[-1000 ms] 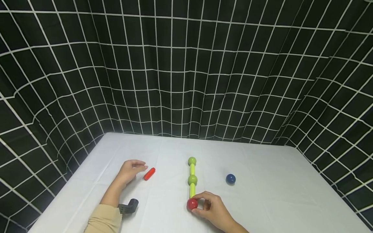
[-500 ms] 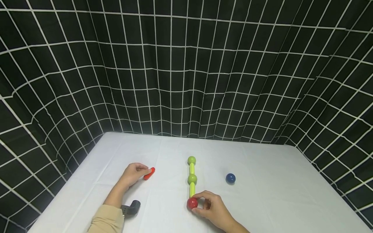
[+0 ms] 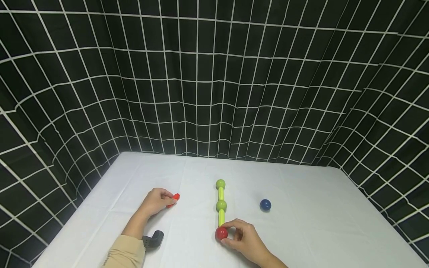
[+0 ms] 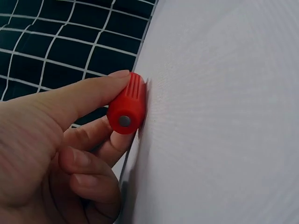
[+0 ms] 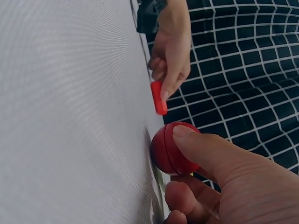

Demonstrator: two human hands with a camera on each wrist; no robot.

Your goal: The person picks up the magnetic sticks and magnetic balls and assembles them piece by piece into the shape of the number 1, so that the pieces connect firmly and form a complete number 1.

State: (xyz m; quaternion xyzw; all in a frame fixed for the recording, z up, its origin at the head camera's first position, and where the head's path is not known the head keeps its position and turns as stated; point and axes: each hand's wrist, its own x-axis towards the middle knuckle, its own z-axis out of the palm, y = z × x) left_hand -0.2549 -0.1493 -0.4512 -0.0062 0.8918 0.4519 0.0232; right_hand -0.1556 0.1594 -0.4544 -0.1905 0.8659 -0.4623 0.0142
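My left hand (image 3: 156, 203) pinches a red ribbed rod (image 4: 128, 103) between thumb and fingers at the left of the table. A grey metal dot (image 4: 124, 121) shows in the rod's near end in the left wrist view. With thumb and forefinger my right hand (image 3: 246, 240) holds a red ball (image 3: 221, 233), which has a seam around it in the right wrist view. That ball sits at the near end of a straight chain: a lime rod (image 3: 221, 217), a green ball (image 3: 221, 205), another lime rod (image 3: 221, 193) and a far green ball (image 3: 220, 184).
A dark blue ball (image 3: 265, 205) lies to the right of the chain. White cloth covers the table (image 3: 301, 223). Behind it and at both sides hangs a black curtain (image 3: 214, 93) with a white grid. A dark wrist-worn device (image 3: 154, 239) sits at the left wrist.
My left hand has moved right and slightly nearer, from beside the red rod to a pinch on it. The right hand has stayed on the red ball.
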